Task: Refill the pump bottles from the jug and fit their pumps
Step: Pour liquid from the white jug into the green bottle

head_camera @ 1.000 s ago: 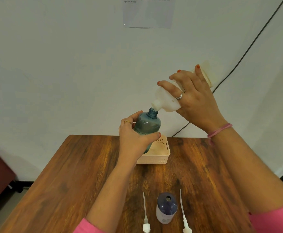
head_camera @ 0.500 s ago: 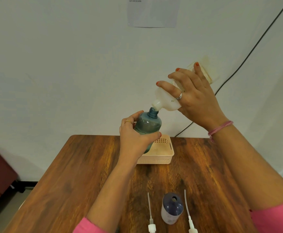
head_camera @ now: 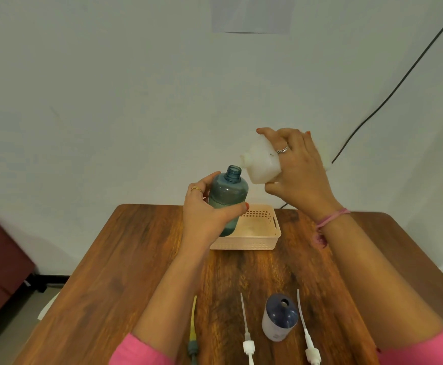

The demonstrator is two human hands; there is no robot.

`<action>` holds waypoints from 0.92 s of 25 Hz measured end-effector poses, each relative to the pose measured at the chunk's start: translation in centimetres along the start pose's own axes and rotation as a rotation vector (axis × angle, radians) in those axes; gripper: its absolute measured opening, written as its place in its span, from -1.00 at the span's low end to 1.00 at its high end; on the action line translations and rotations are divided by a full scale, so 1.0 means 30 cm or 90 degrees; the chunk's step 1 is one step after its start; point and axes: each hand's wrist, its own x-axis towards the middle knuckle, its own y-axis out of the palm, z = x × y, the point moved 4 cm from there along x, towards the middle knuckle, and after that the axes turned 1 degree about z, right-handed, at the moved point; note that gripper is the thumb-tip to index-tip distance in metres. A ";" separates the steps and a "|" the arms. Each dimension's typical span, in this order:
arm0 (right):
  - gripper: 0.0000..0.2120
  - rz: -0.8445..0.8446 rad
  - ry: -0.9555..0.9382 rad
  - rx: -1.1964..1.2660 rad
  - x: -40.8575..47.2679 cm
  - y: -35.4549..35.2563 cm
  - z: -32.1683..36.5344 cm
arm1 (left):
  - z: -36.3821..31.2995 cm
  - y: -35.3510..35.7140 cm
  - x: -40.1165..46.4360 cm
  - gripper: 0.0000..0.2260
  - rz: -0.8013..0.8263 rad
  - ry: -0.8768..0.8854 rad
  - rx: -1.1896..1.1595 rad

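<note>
Hands both grip: left hand (head_camera: 204,219) wraps the teal bottle (head_camera: 228,198), right hand (head_camera: 298,175) clasps the jug (head_camera: 261,165). Its spout has lifted off the neck, so pouring seems done; pumps (head_camera: 248,335) wait near the dark bottle (head_camera: 279,318).

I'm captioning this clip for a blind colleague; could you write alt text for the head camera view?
A left hand holds an open blue translucent plastic bottle above a wooden table, while the right hand tilts a white plastic jug beside its mouth. Behind sits a cream perforated basket; nearer, a dark-topped bottle stands between loose white pumps.
</note>
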 end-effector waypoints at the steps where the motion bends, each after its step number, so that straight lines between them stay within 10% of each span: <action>1: -0.08 0.028 0.046 0.066 -0.009 0.014 0.001 | 0.012 -0.011 -0.002 -0.32 0.000 -0.002 0.003; 11: -0.03 0.046 0.340 0.447 -0.166 0.171 -0.055 | 0.213 -0.102 -0.075 -0.27 0.046 -0.040 0.098; 23: -0.02 0.023 0.422 0.465 -0.361 0.230 -0.099 | 0.570 -0.053 -0.257 -0.37 0.132 -0.149 0.195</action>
